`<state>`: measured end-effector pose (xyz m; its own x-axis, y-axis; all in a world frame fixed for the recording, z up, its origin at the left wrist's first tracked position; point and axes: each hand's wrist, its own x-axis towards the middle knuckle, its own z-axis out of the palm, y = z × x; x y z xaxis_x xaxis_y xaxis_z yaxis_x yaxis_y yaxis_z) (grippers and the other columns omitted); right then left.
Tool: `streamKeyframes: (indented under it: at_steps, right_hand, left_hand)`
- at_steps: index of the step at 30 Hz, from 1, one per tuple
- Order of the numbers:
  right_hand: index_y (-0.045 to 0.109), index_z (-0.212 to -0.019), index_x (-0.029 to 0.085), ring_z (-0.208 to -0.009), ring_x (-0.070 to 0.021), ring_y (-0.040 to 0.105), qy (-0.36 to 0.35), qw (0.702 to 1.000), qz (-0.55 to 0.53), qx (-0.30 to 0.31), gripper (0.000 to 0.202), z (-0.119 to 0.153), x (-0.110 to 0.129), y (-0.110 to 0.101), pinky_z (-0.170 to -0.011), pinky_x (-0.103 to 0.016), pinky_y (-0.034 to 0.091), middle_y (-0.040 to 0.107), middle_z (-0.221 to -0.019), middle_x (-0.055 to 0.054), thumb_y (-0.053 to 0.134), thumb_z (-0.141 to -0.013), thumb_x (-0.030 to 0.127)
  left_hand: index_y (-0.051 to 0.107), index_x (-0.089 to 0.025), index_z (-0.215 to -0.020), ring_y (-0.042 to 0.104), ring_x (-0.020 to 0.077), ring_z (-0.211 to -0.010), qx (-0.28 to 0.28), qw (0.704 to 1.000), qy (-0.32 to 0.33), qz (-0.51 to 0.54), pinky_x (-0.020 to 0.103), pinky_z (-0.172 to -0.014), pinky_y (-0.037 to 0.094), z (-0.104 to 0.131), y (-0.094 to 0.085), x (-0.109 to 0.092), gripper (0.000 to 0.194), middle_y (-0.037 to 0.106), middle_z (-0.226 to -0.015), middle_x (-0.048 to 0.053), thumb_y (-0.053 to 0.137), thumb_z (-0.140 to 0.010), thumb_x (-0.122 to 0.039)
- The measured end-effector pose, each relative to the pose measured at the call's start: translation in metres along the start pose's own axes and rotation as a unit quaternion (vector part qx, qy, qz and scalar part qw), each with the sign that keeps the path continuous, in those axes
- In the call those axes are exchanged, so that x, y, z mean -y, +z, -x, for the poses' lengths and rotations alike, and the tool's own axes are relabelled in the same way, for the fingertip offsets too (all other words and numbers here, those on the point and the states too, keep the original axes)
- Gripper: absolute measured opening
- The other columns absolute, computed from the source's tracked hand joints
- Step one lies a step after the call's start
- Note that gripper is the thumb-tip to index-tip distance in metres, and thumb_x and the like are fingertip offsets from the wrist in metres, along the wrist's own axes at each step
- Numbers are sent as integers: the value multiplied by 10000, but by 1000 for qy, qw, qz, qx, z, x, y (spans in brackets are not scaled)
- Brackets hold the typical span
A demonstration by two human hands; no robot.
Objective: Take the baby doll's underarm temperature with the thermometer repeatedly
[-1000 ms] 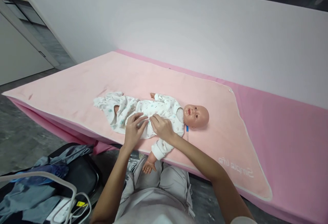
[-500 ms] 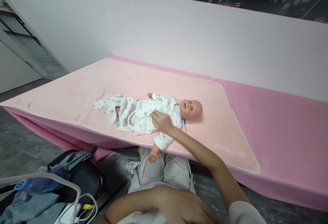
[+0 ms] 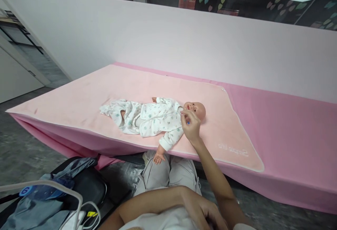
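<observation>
Baby doll (image 3: pixel 158 117) lies on its back at the centre of the frame, on a pale pink mat (image 3: pixel 223 132) spread over a darker pink cloth (image 3: pixel 286 128). Long axis runs nearly level across the frame: head (image 3: pixel 199 110) right of centre, leg end to the left, face turned upward. Near arm points toward the bottom of the frame, its small hand (image 3: pixel 158 159) past the mat edge above the wearer's lap; far arm extends upper left. Laid crosswise and face up, the doll presumably gives both hands access to the front of its printed jacket (image 3: pixel 151 126), lower corners apart. Trousers (image 3: pixel 129 114) lie rumpled toward the left. Right hand (image 3: pixel 191 126) is at the doll's neck, thumb and forefinger drawn near each other beside the collar (image 3: pixel 179 109), probably so placed to reach it; whether cloth is pinched cannot be told. Small blue piece shows between these fingers, unidentified. Left hand (image 3: pixel 205 209), lower centre, lies across the wearer's front, fingers curled and blurred; contents, if any, cannot be told.
</observation>
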<state>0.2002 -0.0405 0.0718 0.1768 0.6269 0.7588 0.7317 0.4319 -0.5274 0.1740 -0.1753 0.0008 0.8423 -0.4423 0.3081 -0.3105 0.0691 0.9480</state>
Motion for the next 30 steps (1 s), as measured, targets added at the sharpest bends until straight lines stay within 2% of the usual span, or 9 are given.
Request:
streamKeyframes:
  at_steps: [3, 6, 11, 15, 19, 22, 24, 27, 30]
  right_hand:
    - [621, -858, 167, -740, -152, 613, 56, 995, -30, -73, 156, 5, 1, -24, -580, -249, 482, 666, -851, -71, 486, -844, 244]
    - [626, -853, 164, -714, -149, 602, 113, 984, -65, -117, 163, 11, 2, -41, -565, -249, 480, 651, -833, -58, 525, -826, 291]
    - [618, -867, 154, -631, -116, 561, 203, 950, -102, -214, 200, 22, 0, -51, -498, -227, 449, 617, -842, -48, 533, -810, 325]
    - [611, -867, 144, -546, -90, 518, 244, 927, -127, -253, 211, 29, -3, -58, -433, -209, 410, 604, -797, -37, 559, -786, 331]
    - [612, -851, 148, -531, -91, 518, 255, 924, -104, -264, 222, 34, -8, -74, -430, -208, 410, 591, -733, -18, 573, -775, 354]
    - [612, -829, 149, -520, -87, 514, 262, 921, -97, -271, 211, 35, -12, -81, -427, -206, 406, 599, -737, -20, 580, -767, 348]
    - [610, -823, 147, -518, -85, 513, 265, 923, -104, -260, 212, 35, -15, -79, -428, -205, 402, 607, -752, -26, 584, -762, 349]
    - [607, -827, 144, -534, -92, 523, 269, 934, -106, -211, 234, 38, -16, -72, -438, -209, 407, 612, -772, -35, 582, -761, 367]
    - [607, -834, 145, -561, -100, 533, 271, 943, -94, -166, 257, 43, -19, -67, -476, -222, 426, 615, -789, -39, 565, -772, 391]
  left_hand:
    - [676, -180, -666, 651, 204, -912, 46, 990, 49, 121, 203, -787, 460, 13, 5, 15, 279, 657, -828, 27, 688, -640, -457]
    - [647, -90, -808, 581, 187, -1065, 21, 983, -30, 182, 197, -817, 423, 22, 14, 23, 133, 609, -890, 10, 602, -708, -166]
    - [579, -75, -720, 636, 90, -712, -24, 941, -144, 307, 174, -685, 445, 22, 19, 10, 209, 590, -731, -59, 499, -638, 100]
    - [579, -88, -791, 601, 75, -634, -46, 936, -119, 329, 190, -658, 443, 41, 9, -14, 189, 604, -755, -51, 558, -643, 28]
    - [563, -88, -838, 572, 87, -711, -129, 946, -45, 294, 174, -695, 438, 66, 7, -31, 311, 597, -783, -14, 717, -572, -132]
    - [551, -111, -848, 564, 117, -791, -155, 951, -13, 267, 224, -775, 437, 58, 14, -37, 328, 564, -829, 11, 723, -614, -265]
    - [544, -123, -866, 567, 166, -868, -136, 961, -13, 240, 289, -840, 431, 43, 16, -37, 367, 547, -875, 33, 708, -626, -347]
    - [543, -129, -877, 551, 240, -1001, -47, 982, -30, 178, 331, -903, 410, 24, 14, -31, 374, 543, -945, 63, 670, -624, -373]
    - [532, -144, -867, 544, 252, -1041, 7, 994, -21, 104, 301, -886, 423, 25, 11, -25, 298, 553, -959, 69, 602, -648, -334]
